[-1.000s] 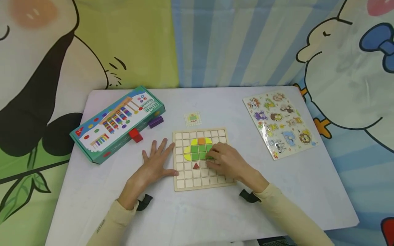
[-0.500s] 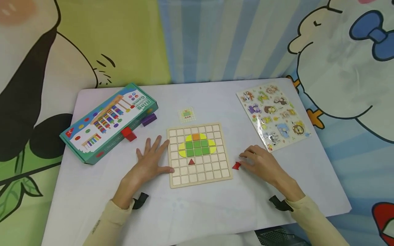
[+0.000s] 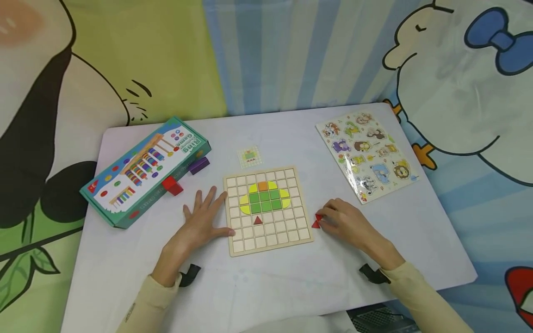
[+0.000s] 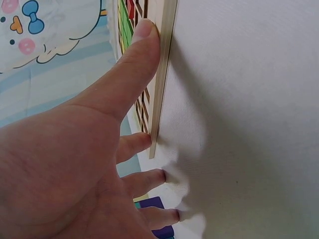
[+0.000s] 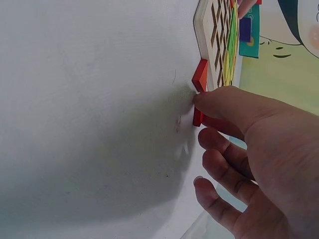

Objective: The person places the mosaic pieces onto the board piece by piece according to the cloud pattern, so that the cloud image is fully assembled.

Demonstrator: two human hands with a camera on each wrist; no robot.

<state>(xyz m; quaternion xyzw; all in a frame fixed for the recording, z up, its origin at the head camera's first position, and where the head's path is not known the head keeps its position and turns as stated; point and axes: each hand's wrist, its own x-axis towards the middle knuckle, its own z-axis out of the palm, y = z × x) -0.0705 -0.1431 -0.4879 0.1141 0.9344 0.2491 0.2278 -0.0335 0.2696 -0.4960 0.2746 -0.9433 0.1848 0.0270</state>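
My left hand [image 3: 200, 226] lies with spread fingers at the left edge of a wooden grid board [image 3: 270, 230], its thumb touching the frame. Set in the board are green squares [image 3: 265, 196], yellow rounded pieces [image 3: 244, 209], an orange square [image 3: 263, 186] and, lower down, a red triangle [image 3: 258, 220]. Right of the board, my right hand [image 3: 343, 222] pinches a red triangular block [image 5: 198, 117] between thumb and forefinger, at the table surface. A second red triangular block [image 5: 200, 74] lies close by, against the board's edge. The fingertips partly hide the pinched block.
Behind the board lies a small pattern card [image 3: 250, 157]. At the left sits a green game box [image 3: 145, 171], with a red block [image 3: 172, 185] and a purple block [image 3: 199, 165] along its side. An animal picture board [image 3: 366, 155] rests at the right rear.
My right hand has left the board, uncovering a yellow piece at the pattern's right, and moved to the red triangular blocks on the table. The left hand stays put; the head view has shifted.
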